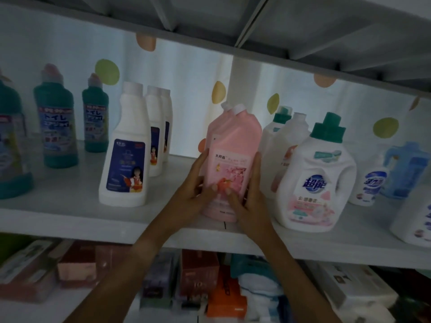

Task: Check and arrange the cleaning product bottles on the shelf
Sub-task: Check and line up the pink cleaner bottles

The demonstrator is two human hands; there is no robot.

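Pink bottle (234,145): upright near the front edge of the white shelf (70,220), white cap tilted toward upper left, floral label facing out; a second pink bottle directly behind, only its cap and shoulder showing.
Left hand (198,187): wrapped on the pink bottle's left side, fingers reaching up along its edge, thumb laid across the lower label.
Right hand (249,197): clasping the right side, fingers extended up the flank, thumb across the lower front, tip close to the left thumb.
Bottle against grip: lower half held between both palms, upper body and cap free above the fingertips; base at or just above the shelf, contact impossible to tell.
Left neighbours: white bottle with blue label (126,159) standing apart, two like it behind; green-capped toilet cleaner bottles (58,127) farther left.
Right neighbours: white detergent jug with green cap (319,180) just beside the right hand, more white jugs behind it; pale blue bottle (405,166) at far right.
Below: boxes and packets (198,276) on the lower shelf, dim and blurred.
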